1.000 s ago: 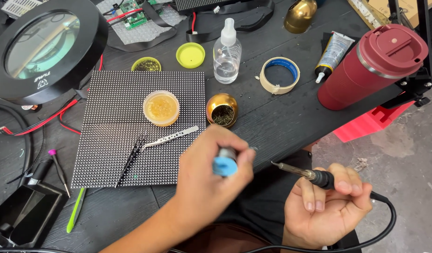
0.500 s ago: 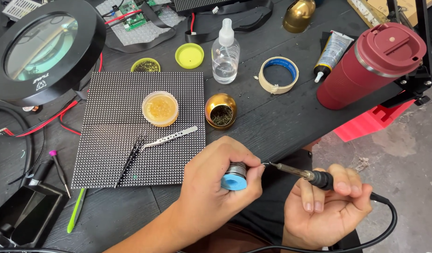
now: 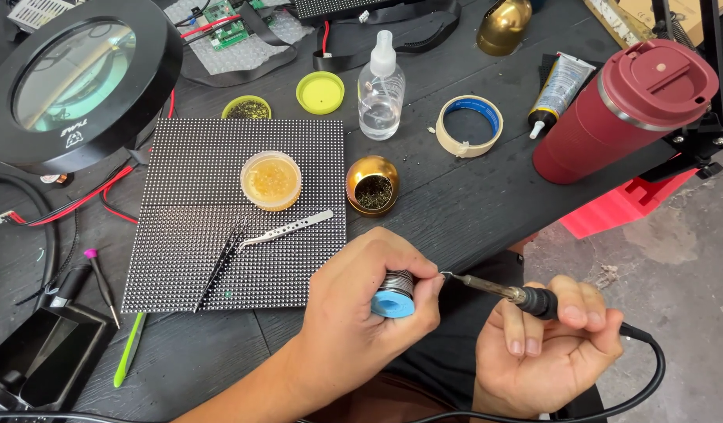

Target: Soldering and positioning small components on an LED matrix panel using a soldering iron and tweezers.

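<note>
My left hand (image 3: 369, 313) grips a small spool of solder wire with a blue core (image 3: 395, 294) near the table's front edge. My right hand (image 3: 545, 352) holds a black-handled soldering iron (image 3: 502, 291), whose tip points left and touches the solder at the spool. A black cable runs from the iron past my right wrist. Just left of the hands, a black dotted LED panel (image 3: 189, 235) lies flat on the dark table (image 3: 448, 204).
On the panel sit a jar of amber flux (image 3: 271, 180), silver tweezers (image 3: 287, 229) and black tweezers (image 3: 219, 265). Nearby: gold tip-cleaner ball (image 3: 372, 185), clear bottle (image 3: 381, 86), tape roll (image 3: 469, 125), red tumbler (image 3: 624, 110), glue tube (image 3: 560, 84), round magnifier lamp (image 3: 75, 78).
My left hand has turned the spool so its wound solder faces the iron. The iron's tip has moved left and now meets the solder.
</note>
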